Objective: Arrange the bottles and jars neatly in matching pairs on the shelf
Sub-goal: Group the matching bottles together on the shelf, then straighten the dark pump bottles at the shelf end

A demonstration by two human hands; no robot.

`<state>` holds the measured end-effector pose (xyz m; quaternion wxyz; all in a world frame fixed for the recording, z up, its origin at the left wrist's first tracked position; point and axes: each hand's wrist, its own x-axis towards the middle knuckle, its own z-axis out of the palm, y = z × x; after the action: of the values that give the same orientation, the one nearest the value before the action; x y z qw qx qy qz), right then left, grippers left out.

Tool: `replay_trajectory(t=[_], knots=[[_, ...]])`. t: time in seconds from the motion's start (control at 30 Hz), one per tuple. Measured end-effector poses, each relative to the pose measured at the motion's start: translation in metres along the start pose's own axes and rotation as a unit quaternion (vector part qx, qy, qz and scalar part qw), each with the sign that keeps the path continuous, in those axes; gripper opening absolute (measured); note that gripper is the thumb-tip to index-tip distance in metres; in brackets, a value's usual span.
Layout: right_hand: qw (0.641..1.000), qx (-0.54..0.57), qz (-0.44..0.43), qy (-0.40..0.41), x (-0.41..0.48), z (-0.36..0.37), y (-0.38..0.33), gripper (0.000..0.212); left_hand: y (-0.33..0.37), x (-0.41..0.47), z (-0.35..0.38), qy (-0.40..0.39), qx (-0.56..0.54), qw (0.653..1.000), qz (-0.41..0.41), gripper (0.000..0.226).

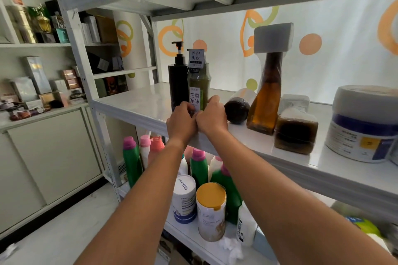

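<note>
Curling your fingers round the bottom of the tall green bottle with the white label point(199, 84), you are holding it with both hands. Your left hand point(182, 121) is gripping the low left side of the bottle. Your right hand point(212, 117) is wrapping round its right side. Your two hands are touching each other in front of the bottle.

The green bottle is standing upright near the front edge of the white metal shelf point(133, 101). Just beside it on the left, a tall black pump bottle point(178, 86) is standing upright too.

Near your right hand, a dark round jar point(237, 109) is lying on its side with its bottom facing you. Just beside it, a tall see-through amber bottle with a big white square cap point(267, 97) is standing up. A brown square jar in clear wrap point(296, 131) is sitting next to that, closer to the front. A big white tub with a blue band point(364, 125) is sitting at the far right of the shelf.

On the shelf below, green bottles with pink caps point(199, 168) are standing behind a white round can point(184, 198) and a can with a yellow lid point(211, 211).
</note>
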<state>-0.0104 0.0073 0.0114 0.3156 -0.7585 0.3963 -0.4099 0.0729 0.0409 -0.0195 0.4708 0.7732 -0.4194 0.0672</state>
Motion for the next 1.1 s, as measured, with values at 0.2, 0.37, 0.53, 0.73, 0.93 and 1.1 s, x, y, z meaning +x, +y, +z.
replay_trajectory(t=[0.2, 0.37, 0.53, 0.73, 0.93, 1.1], knots=[[0.999, -0.003, 0.005, -0.046, 0.004, -0.003, 0.001, 0.027, -0.003, 0.004, 0.004, 0.011, 0.036, 0.999, -0.014, 0.025], [0.999, 0.005, 0.006, -0.045, -0.001, -0.002, -0.001, 0.022, 0.000, 0.002, 0.002, 0.016, 0.045, 0.999, -0.011, 0.025], [0.995, 0.070, -0.032, -0.061, -0.024, -0.025, -0.004, 0.019, 0.010, -0.014, -0.004, 0.047, 0.053, 0.997, 0.019, 0.015], [0.987, 0.162, -0.007, 0.002, -0.052, -0.074, 0.011, 0.023, 0.054, -0.030, 0.001, 0.040, -0.054, 0.992, 0.110, 0.019], [0.982, 0.186, -0.013, -0.014, -0.080, -0.097, 0.027, 0.033, 0.094, -0.026, 0.031, -0.166, -0.041, 0.982, 0.078, 0.056], [0.988, 0.148, -0.035, -0.025, -0.091, -0.103, 0.031, 0.029, 0.086, -0.023, 0.028, -0.173, -0.046, 0.980, 0.083, 0.056]])
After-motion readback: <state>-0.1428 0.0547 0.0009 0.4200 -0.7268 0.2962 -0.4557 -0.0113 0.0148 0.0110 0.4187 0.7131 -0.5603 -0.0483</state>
